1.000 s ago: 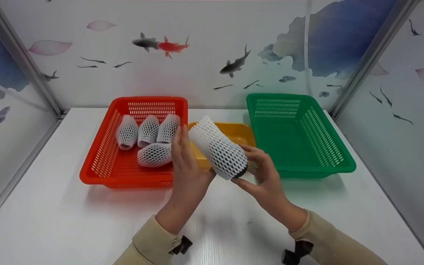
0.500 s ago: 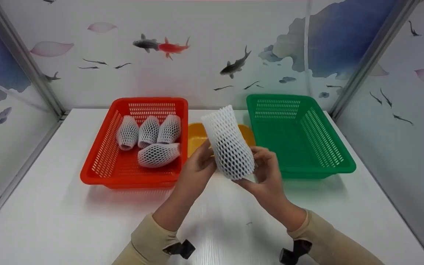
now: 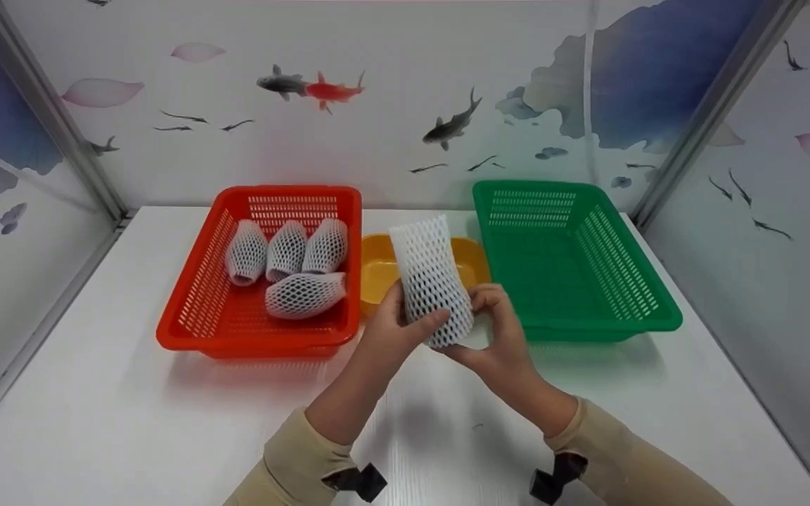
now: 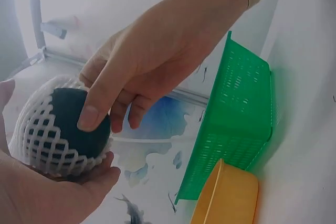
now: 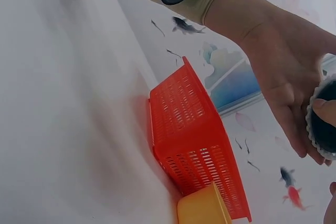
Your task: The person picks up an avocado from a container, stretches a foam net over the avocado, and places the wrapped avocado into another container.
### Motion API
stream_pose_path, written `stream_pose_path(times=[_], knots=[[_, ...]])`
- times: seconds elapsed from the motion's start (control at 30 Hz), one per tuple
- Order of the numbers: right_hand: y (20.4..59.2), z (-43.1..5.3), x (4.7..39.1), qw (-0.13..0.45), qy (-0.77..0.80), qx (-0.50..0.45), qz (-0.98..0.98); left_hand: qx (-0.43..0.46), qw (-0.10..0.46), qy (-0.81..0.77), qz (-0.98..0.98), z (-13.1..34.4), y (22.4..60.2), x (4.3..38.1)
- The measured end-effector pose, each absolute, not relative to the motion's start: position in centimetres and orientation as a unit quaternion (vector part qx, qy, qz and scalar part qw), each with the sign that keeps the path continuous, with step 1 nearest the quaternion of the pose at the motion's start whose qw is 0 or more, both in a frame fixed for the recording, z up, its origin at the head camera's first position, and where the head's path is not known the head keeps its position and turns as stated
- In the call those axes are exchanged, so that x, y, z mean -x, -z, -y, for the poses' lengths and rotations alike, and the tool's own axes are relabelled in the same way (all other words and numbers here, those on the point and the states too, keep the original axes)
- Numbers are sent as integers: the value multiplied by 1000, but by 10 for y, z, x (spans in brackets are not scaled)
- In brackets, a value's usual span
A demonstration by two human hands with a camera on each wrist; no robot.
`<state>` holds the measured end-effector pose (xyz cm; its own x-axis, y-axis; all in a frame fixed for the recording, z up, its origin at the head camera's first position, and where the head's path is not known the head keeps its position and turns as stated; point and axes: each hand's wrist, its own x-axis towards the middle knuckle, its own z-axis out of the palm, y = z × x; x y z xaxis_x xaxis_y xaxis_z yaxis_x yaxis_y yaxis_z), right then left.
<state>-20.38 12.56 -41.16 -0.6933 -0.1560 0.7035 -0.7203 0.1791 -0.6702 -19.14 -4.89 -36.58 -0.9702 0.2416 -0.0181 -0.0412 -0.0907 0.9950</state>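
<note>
A white foam net sleeve (image 3: pixel 427 263) is held up between both hands, its loose end pointing up and away in the head view. Inside it sits a dark, smooth, rounded thing (image 4: pixel 71 111), bare at the near end in the left wrist view; its kind is unclear. My left hand (image 3: pixel 392 333) grips the sleeve from the left, thumb across its front. From the right, my right hand (image 3: pixel 500 339) holds the near end, with its thumb pressed on the dark surface in the left wrist view. Some fingers are hidden behind the sleeve.
A red basket (image 3: pixel 187 309) at left holds several netted bundles (image 3: pixel 305 295). At right stands a green basket (image 3: pixel 588 325), with a yellow basin (image 3: pixel 472 260) between the two, partly hidden by the sleeve. Printed panels border the white table (image 3: pixel 131 422).
The left hand went from straight fingers beside the sleeve to gripping it, thumb now in front. The sleeve turned from leaning left to more upright; the right hand stays at its near end.
</note>
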Motion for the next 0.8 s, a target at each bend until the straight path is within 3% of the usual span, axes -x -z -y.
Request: stream_pose_path(times=[0.37, 0.8], knots=[[410, -125, 206, 221, -557, -328, 730, 9, 66, -781, -620, 40, 373, 201], [423, -124, 211, 221, -618, -329, 679, -22, 3, -772, -635, 26, 382, 198]])
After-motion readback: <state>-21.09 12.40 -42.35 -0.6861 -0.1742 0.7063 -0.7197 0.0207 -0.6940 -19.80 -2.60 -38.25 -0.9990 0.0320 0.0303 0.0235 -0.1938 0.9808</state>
